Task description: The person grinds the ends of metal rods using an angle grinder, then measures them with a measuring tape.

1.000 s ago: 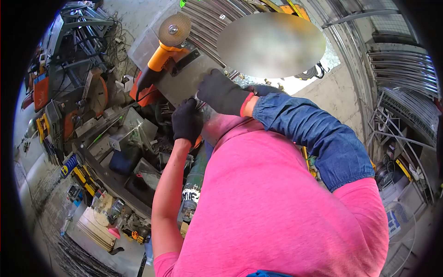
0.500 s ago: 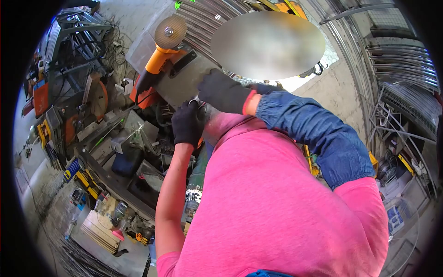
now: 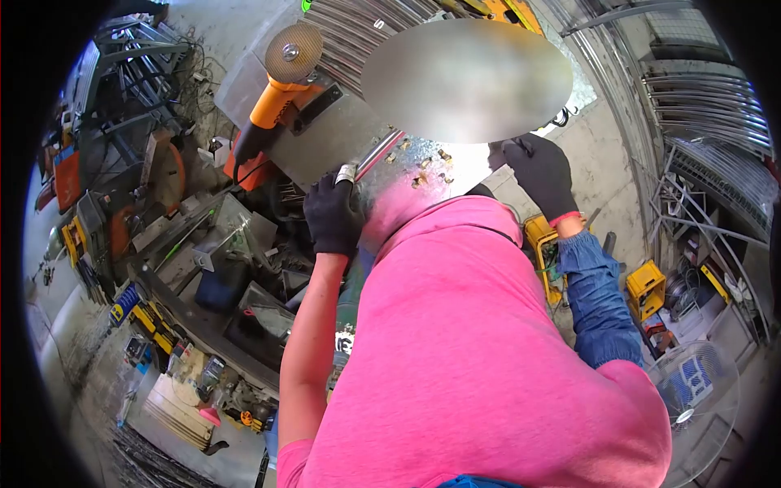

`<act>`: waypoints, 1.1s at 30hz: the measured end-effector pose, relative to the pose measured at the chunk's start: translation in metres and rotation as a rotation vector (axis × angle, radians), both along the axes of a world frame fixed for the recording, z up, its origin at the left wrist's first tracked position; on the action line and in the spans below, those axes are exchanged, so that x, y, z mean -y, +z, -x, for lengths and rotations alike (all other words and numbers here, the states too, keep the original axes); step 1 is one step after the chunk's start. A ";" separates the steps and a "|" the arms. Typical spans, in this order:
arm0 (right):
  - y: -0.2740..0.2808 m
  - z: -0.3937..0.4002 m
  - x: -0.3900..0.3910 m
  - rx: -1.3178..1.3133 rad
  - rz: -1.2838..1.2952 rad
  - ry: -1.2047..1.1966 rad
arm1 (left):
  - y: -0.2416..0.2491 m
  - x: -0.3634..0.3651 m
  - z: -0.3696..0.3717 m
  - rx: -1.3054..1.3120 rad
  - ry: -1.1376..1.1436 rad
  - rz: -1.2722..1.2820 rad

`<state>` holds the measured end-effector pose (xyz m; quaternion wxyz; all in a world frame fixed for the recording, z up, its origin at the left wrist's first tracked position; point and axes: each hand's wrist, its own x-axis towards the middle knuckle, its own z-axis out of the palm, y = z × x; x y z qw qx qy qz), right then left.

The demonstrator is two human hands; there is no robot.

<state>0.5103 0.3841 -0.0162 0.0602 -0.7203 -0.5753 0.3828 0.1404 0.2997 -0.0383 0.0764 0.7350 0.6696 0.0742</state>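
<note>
My left hand [image 3: 332, 215], in a black glove, is closed around a small pale, cylinder-like piece [image 3: 346, 173] at the left edge of a shiny metal sheet [image 3: 464, 167]. My right hand [image 3: 541, 177], gloved in black with a red cuff, is at the sheet's right side. Its fingers are curled together, and what they grip is too small and dark to name. Between the hands, several small brass-coloured pieces [image 3: 420, 179] lie scattered on the sheet. A thin red-edged strip [image 3: 380, 156] rests near my left hand.
An orange angle grinder [image 3: 272, 104] with a tan disc [image 3: 294, 52] lies beyond my left hand. Long metal tubes [image 3: 366, 37] lie at the back. A yellow crate [image 3: 645, 290] and a fan [image 3: 691, 398] stand at right. A blurred oval hides part of the work surface.
My right hand has left my left hand's side and moved right across the metal sheet, uncovering the brass-coloured pieces. My left hand stays nearly in place, the pale piece now visible in it.
</note>
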 end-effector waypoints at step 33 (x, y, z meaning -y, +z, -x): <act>-0.040 0.019 0.008 -0.306 -0.027 -0.368 | 0.000 -0.146 -0.127 0.064 -0.116 0.261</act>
